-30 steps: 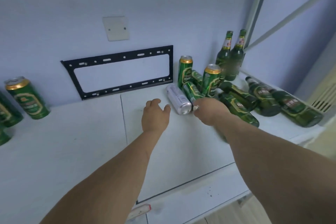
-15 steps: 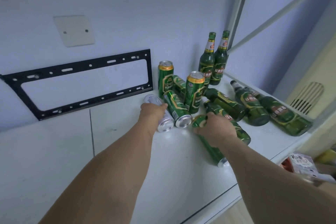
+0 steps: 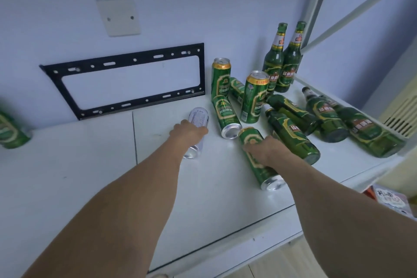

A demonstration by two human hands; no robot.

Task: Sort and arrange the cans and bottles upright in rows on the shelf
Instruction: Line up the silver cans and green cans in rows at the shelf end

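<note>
My left hand (image 3: 188, 133) grips a silver can (image 3: 198, 116) that lies on the white shelf (image 3: 90, 165). My right hand (image 3: 266, 148) is closed over a green can (image 3: 259, 160) lying on its side, bottom end toward me. Another green can (image 3: 225, 116) lies between them, and one more lies behind it (image 3: 237, 88). Two green cans stand upright (image 3: 220, 78) (image 3: 255, 97). Two green bottles (image 3: 274, 58) (image 3: 291, 61) stand at the back right corner. Several green bottles lie on their sides to the right (image 3: 291, 133) (image 3: 327, 117) (image 3: 365, 131).
A black metal bracket (image 3: 126, 79) is fixed to the wall above the shelf, with a white blank plate (image 3: 118, 17) higher up. A green can (image 3: 11, 131) stands at the far left. A white frame post (image 3: 320, 0) rises at the right. A package (image 3: 390, 201) lies below the shelf edge.
The view has swung back left a little. My left hand has closed further around the silver can and drawn it toward me. My right hand keeps its hold on the lying green can.
</note>
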